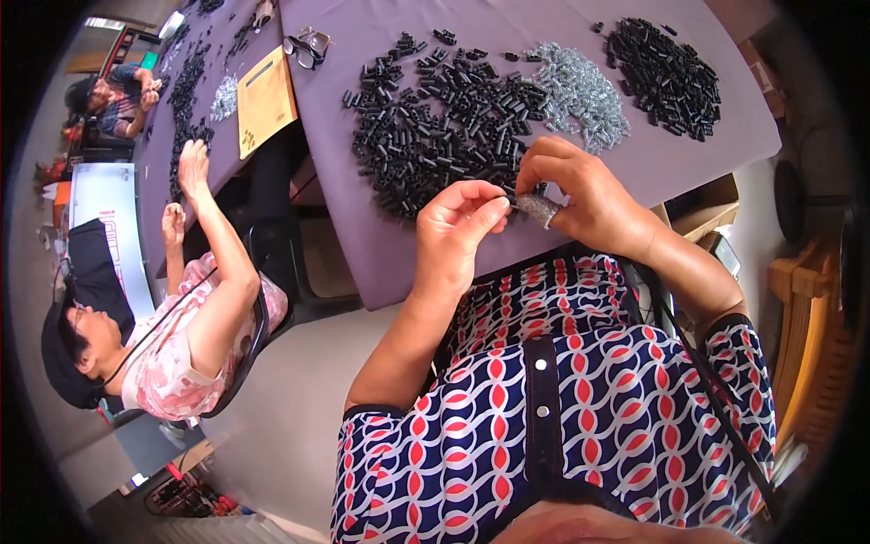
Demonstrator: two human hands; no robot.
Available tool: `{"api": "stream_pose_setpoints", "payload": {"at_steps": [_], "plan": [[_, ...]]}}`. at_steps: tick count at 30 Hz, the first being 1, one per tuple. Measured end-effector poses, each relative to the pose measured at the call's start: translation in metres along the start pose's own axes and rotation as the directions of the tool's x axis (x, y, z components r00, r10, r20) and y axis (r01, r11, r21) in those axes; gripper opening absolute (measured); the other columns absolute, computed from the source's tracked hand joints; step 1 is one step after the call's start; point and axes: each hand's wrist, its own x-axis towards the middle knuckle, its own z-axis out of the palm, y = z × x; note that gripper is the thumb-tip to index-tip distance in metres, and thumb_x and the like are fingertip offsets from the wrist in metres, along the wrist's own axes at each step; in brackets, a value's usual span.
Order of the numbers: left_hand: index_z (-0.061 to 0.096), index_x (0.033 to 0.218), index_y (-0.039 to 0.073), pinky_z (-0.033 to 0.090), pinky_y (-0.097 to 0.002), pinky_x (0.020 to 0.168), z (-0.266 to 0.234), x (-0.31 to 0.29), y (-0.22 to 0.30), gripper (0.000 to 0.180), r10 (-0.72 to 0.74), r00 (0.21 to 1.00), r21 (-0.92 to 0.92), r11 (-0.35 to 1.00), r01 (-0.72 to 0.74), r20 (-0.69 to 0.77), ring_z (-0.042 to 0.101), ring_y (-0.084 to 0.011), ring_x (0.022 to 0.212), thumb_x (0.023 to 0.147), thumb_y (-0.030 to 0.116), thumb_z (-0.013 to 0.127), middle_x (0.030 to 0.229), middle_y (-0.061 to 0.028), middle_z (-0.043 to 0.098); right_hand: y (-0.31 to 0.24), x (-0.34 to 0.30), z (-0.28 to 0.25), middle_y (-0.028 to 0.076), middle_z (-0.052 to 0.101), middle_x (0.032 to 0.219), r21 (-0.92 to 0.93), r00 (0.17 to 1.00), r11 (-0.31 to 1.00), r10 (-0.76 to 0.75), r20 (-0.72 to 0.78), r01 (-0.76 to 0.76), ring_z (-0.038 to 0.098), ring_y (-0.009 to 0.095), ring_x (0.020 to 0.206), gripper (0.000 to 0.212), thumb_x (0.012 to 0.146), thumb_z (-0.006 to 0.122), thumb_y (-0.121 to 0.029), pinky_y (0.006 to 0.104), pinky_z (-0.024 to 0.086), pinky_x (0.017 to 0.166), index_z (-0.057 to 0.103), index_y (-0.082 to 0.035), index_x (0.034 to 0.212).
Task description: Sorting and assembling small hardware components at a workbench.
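Note:
My left hand (450, 238) pinches a tiny dark part between thumb and fingertips, just above the near edge of the table. Close against it, my right hand (589, 195) is closed at the same spot, with a small black tube-like part (510, 193) showing between the two sets of fingertips. A grey, rough-looking wrap (538, 209) covers a digit of my right hand. Directly beyond my hands spreads a wide heap of short black tube-like pieces (435, 136). To its right lies a heap of small clear or silvery pieces (575, 95).
Another black heap (666, 77) lies at the far right of the purple-grey tablecloth (716, 159). Glasses (308, 47) and a yellow envelope (266, 100) are at the far left. A co-worker (195, 335) sits to the left, another person (109, 100) beyond. Boxes stand beneath the table's right side.

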Motion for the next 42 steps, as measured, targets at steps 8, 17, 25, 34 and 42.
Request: {"api": "stream_pose_setpoints", "payload": {"at_steps": [8, 17, 25, 34, 42], "plan": [[0.067, 0.104, -0.001, 0.052, -0.0211, 0.074, -0.004, -0.01, -0.001, 0.015, -0.06, 0.99, 0.19, 0.981, 0.035, 0.129, 0.064, -0.0074, 0.079, 0.089, 0.002, 0.069, 0.089, -0.0026, 0.069, 0.0, -0.005, -0.005, 0.01, 0.057, 0.09, 0.128, 0.992, 0.991, 0.03, 0.122, -0.046, 0.058, 0.026, 0.085, 0.024, 0.067, 0.066, 0.006, 0.0344, 0.046, 0.068, 0.062, 0.002, 0.09], [0.066, 0.109, -0.004, 0.054, -0.0232, 0.075, -0.006, -0.025, 0.003, 0.019, -0.15, 0.978, 0.187, 0.975, 0.122, 0.142, 0.066, -0.0098, 0.08, 0.091, 0.001, 0.066, 0.09, -0.0062, 0.07, 0.008, -0.008, 0.003, 0.002, 0.061, 0.083, 0.4, 0.951, 0.878, 0.168, 0.258, -0.263, 0.058, 0.012, 0.075, 0.018, 0.075, 0.075, 0.0, 0.029, 0.046, 0.068, 0.065, 0.001, 0.089], [0.067, 0.11, -0.003, 0.053, -0.0226, 0.078, -0.01, -0.029, 0.016, 0.02, -0.139, 0.944, 0.222, 0.972, 0.073, 0.3, 0.066, -0.0095, 0.088, 0.09, -0.002, 0.067, 0.095, -0.0049, 0.069, 0.01, -0.005, 0.008, 0.001, 0.064, 0.092, 0.738, 0.852, 0.449, 0.118, 0.509, -0.503, 0.061, 0.007, 0.087, 0.022, 0.079, 0.068, 0.005, 0.0222, 0.049, 0.077, 0.061, 0.002, 0.1], [0.065, 0.104, -0.002, 0.051, -0.0222, 0.073, -0.03, -0.034, 0.02, 0.014, 0.01, 0.989, 0.265, 0.963, -0.05, 0.149, 0.062, -0.0077, 0.083, 0.09, -0.001, 0.066, 0.092, -0.0029, 0.066, -0.001, 0.049, 0.001, 0.005, 0.066, 0.094, 0.379, 0.861, 0.886, 0.044, 0.506, -0.268, 0.063, 0.012, 0.09, 0.02, 0.085, 0.073, -0.007, 0.028, 0.052, 0.079, 0.066, 0.003, 0.101], [0.061, 0.106, -0.003, 0.05, -0.0212, 0.075, -0.057, -0.02, 0.01, 0.014, 0.18, 0.981, 0.289, 0.945, -0.153, -0.067, 0.061, -0.0073, 0.08, 0.092, 0.0, 0.065, 0.09, -0.0021, 0.065, 0.019, 0.165, 0.054, 0.011, 0.051, 0.141, -0.464, 0.865, 0.734, -0.465, 0.19, 0.496, 0.049, 0.031, 0.129, 0.054, 0.072, 0.068, -0.004, 0.041, 0.042, 0.107, 0.061, -0.006, 0.125]]}}
